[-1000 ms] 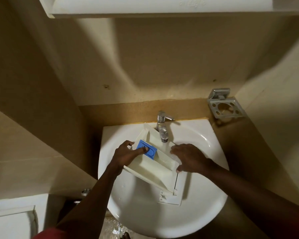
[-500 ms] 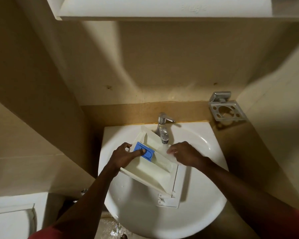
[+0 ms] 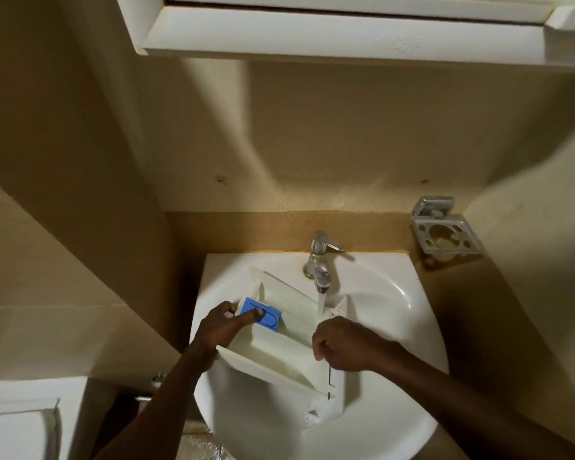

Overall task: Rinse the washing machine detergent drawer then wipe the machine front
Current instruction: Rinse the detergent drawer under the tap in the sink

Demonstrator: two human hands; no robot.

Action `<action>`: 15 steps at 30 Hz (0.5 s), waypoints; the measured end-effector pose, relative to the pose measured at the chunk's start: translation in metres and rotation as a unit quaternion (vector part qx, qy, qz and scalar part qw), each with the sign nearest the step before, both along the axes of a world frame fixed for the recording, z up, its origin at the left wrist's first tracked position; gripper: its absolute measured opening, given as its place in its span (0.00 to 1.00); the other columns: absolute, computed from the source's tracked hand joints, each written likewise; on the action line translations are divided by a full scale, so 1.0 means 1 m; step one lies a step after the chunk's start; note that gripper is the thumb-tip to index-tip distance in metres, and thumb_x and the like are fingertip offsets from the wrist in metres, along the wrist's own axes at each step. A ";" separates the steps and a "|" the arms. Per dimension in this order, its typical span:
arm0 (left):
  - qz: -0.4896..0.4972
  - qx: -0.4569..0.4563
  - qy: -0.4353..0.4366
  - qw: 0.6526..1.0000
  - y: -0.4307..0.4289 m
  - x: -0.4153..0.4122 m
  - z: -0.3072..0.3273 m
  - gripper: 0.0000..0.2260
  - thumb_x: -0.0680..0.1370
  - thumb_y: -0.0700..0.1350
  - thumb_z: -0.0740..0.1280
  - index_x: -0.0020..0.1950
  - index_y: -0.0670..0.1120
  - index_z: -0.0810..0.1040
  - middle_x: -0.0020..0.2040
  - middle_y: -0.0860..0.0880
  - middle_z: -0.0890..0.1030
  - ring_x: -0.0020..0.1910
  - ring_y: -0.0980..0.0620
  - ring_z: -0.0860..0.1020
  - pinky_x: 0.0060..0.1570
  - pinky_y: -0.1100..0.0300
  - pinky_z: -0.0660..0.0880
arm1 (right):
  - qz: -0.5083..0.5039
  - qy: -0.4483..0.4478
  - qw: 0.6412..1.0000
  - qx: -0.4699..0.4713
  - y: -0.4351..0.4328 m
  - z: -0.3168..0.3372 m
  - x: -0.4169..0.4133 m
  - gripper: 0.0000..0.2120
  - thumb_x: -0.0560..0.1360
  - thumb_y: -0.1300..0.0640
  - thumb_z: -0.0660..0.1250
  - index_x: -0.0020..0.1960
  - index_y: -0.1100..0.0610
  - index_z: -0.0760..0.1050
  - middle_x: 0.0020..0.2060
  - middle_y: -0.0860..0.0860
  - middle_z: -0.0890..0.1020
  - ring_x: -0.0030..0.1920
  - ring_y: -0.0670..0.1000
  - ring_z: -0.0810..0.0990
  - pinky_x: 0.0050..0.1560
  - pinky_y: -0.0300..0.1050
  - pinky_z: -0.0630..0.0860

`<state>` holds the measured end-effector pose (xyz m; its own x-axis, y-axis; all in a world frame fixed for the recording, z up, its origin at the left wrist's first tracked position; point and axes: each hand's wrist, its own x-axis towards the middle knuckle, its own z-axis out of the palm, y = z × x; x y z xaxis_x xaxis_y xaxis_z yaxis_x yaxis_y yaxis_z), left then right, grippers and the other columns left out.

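The drawer (image 3: 279, 356) lies in the sink (image 3: 402, 313), just under the tap (image 3: 319, 260). It sits on a slant. 1 corner is up close to the tap, a little to its left. The long white walls run from there down toward the person. The flat front plate stands to the right of the tap's spout, on the near side.

A blue piece (image 3: 268, 316) sits in the part of the drawer left of the tap. Water (image 3: 321, 303) falls from the tap into the part right below the spout. So the blue piece is off to the left of the water and is not under it.

The 2 hands hold the drawer from both sides. The left hand (image 3: 219, 327) grips the wall left of the tap, with its thumb pressed on the blue piece. The right hand (image 3: 342, 346) is just below the water. Its fingers curl down over the drawer there, and it seems to hold on.

I think the rinse is only partly done. To wet the blue side, the drawer would have to slide to the right under the tap. The left hand is nearer to that side and could push it.

A metal holder (image 3: 445, 237) hangs on the wall right of the tap. A white cabinet (image 3: 346, 38) hangs high above the tap.
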<state>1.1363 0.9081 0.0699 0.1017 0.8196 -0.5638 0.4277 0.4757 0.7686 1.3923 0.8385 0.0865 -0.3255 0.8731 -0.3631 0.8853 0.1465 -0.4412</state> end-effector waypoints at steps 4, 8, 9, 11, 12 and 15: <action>0.000 0.015 -0.005 1.000 -0.001 0.000 0.006 0.30 0.57 0.68 0.73 0.50 0.50 0.78 0.51 0.52 0.80 0.48 0.51 0.80 0.46 0.55 0.78 | -0.027 -0.068 0.987 0.144 0.028 -0.007 0.010 0.12 0.68 0.69 0.59 0.47 0.58 0.77 0.49 0.53 0.80 0.53 0.56 0.78 0.49 0.45 0.73; 0.012 0.026 -0.016 0.999 -0.005 -0.002 0.007 0.20 0.66 0.60 0.76 0.49 0.49 0.77 0.56 0.48 0.78 0.47 0.52 0.78 0.40 0.58 0.73 | -0.012 -0.069 0.978 0.194 0.024 -0.009 0.013 0.17 0.64 0.64 0.73 0.53 0.55 0.81 0.49 0.51 0.83 0.49 0.51 0.83 0.48 0.41 0.78; 0.015 0.028 -0.013 0.999 -0.005 -0.002 0.006 0.18 0.69 0.58 0.76 0.49 0.48 0.77 0.56 0.48 0.78 0.46 0.54 0.77 0.39 0.59 0.72 | 0.000 -0.083 0.973 0.217 0.022 -0.005 0.009 0.17 0.59 0.60 0.78 0.48 0.54 0.83 0.44 0.49 0.84 0.44 0.49 0.84 0.43 0.39 0.78; 0.019 0.025 -0.009 0.999 -0.003 -0.003 0.004 0.18 0.70 0.56 0.75 0.51 0.46 0.77 0.55 0.50 0.77 0.45 0.55 0.76 0.38 0.60 0.72 | 0.003 -0.133 0.974 0.182 0.018 0.003 -0.003 0.15 0.64 0.52 0.77 0.49 0.54 0.83 0.47 0.50 0.84 0.47 0.50 0.83 0.47 0.39 0.78; 0.022 0.020 -0.011 1.000 -0.003 -0.003 0.004 0.20 0.69 0.57 0.76 0.52 0.46 0.77 0.54 0.51 0.77 0.45 0.55 0.77 0.39 0.60 0.73 | -0.009 -0.152 0.977 0.148 0.013 0.010 -0.012 0.14 0.72 0.49 0.70 0.55 0.55 0.81 0.55 0.53 0.81 0.55 0.53 0.80 0.54 0.43 0.76; 0.031 0.004 -0.002 0.999 0.002 -0.005 -0.001 0.26 0.62 0.62 0.77 0.51 0.46 0.78 0.50 0.55 0.78 0.47 0.54 0.78 0.46 0.54 0.77 | 0.055 -0.216 0.973 0.055 -0.012 0.007 -0.030 0.17 0.79 0.47 0.58 0.59 0.58 0.74 0.59 0.56 0.77 0.59 0.58 0.77 0.56 0.47 0.71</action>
<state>1.1317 0.9097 0.0690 0.0527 0.8287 -0.5572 0.3933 0.4957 0.7744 1.3619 0.8267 0.0936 -0.2570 0.8828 -0.3934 0.9611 0.2759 -0.0086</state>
